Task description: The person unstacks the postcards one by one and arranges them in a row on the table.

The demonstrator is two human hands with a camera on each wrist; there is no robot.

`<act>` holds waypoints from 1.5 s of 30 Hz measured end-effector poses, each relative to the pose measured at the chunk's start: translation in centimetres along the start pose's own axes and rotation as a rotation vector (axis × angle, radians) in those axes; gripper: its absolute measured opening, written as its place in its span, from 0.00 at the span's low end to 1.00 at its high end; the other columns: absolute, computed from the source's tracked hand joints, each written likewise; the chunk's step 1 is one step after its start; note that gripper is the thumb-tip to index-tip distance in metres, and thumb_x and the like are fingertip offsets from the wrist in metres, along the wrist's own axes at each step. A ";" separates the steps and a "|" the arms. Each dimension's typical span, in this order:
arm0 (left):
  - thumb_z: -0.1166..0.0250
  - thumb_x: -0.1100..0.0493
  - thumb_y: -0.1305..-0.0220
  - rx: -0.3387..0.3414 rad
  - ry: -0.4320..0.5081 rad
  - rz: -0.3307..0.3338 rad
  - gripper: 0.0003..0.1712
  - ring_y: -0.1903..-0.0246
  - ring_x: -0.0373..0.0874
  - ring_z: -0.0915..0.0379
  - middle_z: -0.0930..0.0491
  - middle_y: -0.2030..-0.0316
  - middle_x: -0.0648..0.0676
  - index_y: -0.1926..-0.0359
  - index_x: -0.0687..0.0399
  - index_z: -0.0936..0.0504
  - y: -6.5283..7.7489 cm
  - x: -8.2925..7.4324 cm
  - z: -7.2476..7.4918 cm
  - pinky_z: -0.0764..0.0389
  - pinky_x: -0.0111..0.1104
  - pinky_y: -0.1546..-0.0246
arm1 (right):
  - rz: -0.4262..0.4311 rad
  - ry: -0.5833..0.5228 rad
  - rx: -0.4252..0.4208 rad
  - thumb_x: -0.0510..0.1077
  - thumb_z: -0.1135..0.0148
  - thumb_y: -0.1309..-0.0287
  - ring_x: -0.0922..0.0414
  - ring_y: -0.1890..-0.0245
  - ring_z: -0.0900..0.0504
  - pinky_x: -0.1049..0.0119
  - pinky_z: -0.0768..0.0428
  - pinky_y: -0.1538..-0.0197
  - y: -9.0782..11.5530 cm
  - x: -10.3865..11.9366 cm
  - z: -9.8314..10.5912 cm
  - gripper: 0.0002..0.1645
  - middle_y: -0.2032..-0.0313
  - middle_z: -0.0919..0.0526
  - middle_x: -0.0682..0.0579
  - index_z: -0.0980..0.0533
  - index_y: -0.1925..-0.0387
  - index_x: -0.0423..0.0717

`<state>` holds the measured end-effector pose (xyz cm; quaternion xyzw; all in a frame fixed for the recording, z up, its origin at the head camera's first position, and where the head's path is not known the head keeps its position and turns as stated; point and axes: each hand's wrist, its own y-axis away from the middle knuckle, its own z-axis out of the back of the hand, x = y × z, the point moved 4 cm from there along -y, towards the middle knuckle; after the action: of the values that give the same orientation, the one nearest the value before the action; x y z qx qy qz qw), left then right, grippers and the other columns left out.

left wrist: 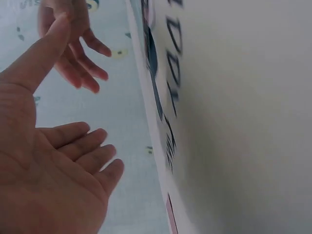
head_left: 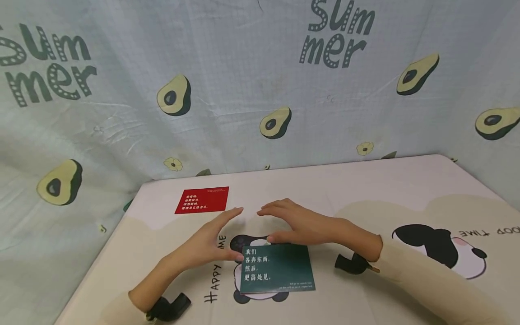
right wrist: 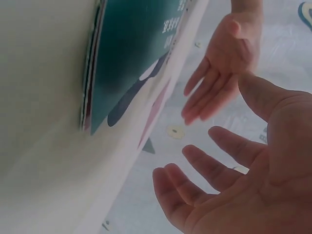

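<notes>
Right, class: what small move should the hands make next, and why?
Probably lower the left hand and right hand to grip the green card pile by its edges: both hands hover open and empty near it, while the red card lies farther back.

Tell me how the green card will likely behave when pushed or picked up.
The green card lies flat on the table, so it would probably slide rather than tip or roll. Its face looks straight, suggesting fairly stiff stock. Layered edges in the right wrist view hint at a stack, which might shear apart if pushed.
</notes>
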<state>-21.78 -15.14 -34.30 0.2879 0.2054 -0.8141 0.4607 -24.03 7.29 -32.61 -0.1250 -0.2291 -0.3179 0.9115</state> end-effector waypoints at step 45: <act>0.24 0.39 0.56 0.194 -0.145 -0.089 0.55 0.35 0.48 0.44 0.42 0.33 0.49 0.30 0.48 0.40 2.6 -1.6 -3.8 0.31 0.47 0.41 | -0.024 0.175 0.132 0.61 0.30 0.50 0.54 0.35 0.41 0.54 0.31 0.40 6.9 0.8 -2.6 0.48 0.33 0.42 0.54 0.39 0.30 0.57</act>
<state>-17.76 -13.15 -36.27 0.2619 0.1043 -0.8686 0.4076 -18.23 11.21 -35.04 -0.0337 -0.1706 -0.3227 0.9304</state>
